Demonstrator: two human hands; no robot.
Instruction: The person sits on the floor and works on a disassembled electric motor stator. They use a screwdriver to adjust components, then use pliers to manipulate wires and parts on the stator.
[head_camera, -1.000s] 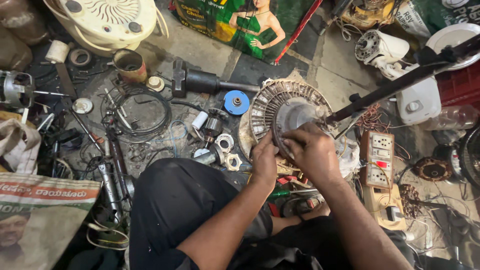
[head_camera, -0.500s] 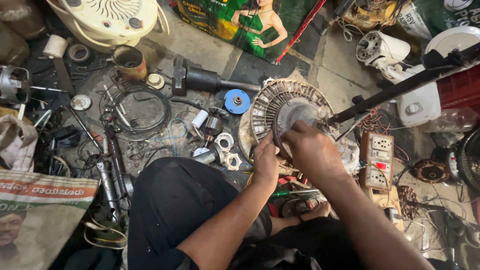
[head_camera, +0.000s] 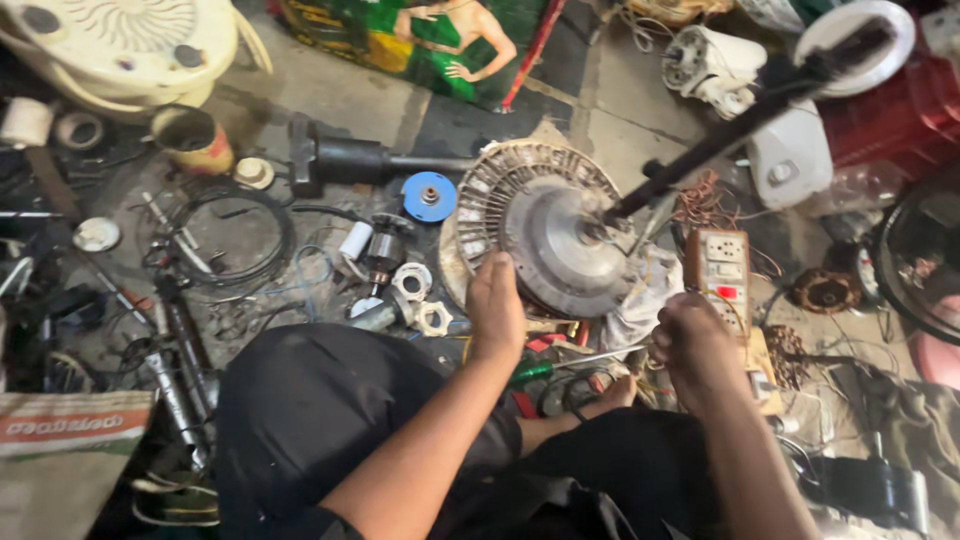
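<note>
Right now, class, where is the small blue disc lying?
In the head view, the blue disc lies on the floor just left of the round fan motor, above the left hand, beside the dark rod.

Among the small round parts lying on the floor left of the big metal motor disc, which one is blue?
The blue disc, lying just left of the motor disc. It alone is blue; the plastic rings nearer the left hand are white.
</note>
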